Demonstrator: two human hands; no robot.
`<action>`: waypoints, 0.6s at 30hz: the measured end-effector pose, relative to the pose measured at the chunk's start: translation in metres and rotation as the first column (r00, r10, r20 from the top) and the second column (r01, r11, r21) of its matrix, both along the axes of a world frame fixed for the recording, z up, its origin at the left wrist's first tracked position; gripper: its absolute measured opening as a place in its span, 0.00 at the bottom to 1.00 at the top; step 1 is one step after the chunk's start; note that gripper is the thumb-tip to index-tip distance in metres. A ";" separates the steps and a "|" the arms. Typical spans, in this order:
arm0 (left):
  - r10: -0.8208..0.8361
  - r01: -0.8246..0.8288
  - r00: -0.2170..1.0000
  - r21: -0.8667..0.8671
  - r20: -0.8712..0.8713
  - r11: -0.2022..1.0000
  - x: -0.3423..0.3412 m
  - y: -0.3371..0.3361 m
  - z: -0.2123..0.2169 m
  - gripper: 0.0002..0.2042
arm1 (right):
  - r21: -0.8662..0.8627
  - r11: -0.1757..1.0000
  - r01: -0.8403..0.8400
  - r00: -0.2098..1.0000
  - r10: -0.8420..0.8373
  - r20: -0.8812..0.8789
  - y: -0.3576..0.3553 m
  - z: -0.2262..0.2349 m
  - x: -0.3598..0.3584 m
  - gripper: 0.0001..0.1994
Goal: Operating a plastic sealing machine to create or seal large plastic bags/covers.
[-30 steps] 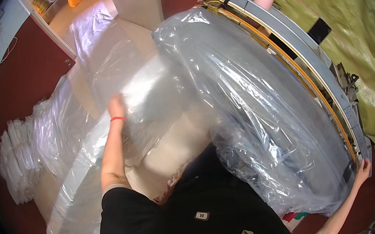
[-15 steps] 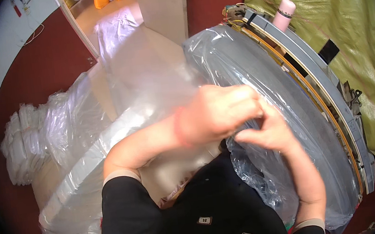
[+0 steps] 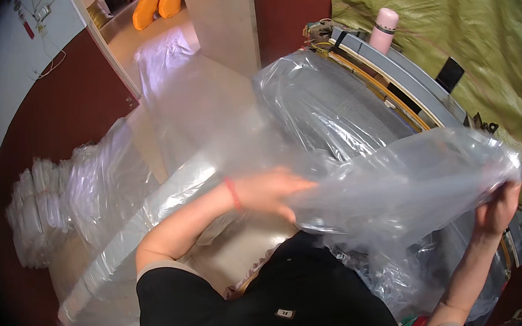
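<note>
Clear film (image 3: pixel 406 178): we see it stretched between our hands, hiding part of the grey rail (image 3: pixel 413 76);
Right hand (image 3: pixel 500 210): clamped on its bunched end;
Left hand (image 3: pixel 268 191): thumb apart; we cannot tell its grip;
Pink bottle (image 3: pixel 384 32): by the rail; contents hidden

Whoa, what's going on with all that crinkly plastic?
A person's right hand grips one end of a clear plastic sheet, in front of a long grey bar. The left hand is at the other end; blur hides whether it grips. More clear plastic lies to the left.
</note>
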State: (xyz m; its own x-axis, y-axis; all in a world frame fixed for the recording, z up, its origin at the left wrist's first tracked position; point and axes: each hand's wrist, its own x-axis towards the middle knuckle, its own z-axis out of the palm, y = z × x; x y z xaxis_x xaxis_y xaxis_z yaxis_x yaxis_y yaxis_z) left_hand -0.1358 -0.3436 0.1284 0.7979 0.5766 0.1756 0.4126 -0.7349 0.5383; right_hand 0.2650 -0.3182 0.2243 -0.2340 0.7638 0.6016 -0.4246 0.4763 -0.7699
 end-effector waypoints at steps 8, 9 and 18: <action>0.640 -0.986 0.102 0.165 0.762 -0.039 -0.133 0.021 0.108 0.10 | 0.979 0.203 -0.013 -0.061 -0.977 0.202 0.060 0.057 0.006 0.18; 0.551 -0.862 0.217 0.423 0.806 -0.280 -0.137 0.004 0.135 0.11 | 0.966 0.192 0.175 0.083 -0.980 0.180 0.063 0.058 0.017 0.18; 0.982 -0.998 0.025 0.043 -0.189 0.034 -0.335 -0.192 -0.209 0.28 | 0.822 0.532 0.201 0.188 -0.845 0.501 0.035 -0.041 0.052 0.18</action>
State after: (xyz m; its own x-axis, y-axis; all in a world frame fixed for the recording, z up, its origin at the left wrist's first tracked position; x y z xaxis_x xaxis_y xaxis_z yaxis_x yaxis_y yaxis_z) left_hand -0.4707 -0.5357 -0.0810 -0.5472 0.8357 0.0461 0.7704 0.4814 0.4181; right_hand 0.3169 -0.2834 0.1832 -0.4687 0.5719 0.6732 0.7562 0.6537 -0.0288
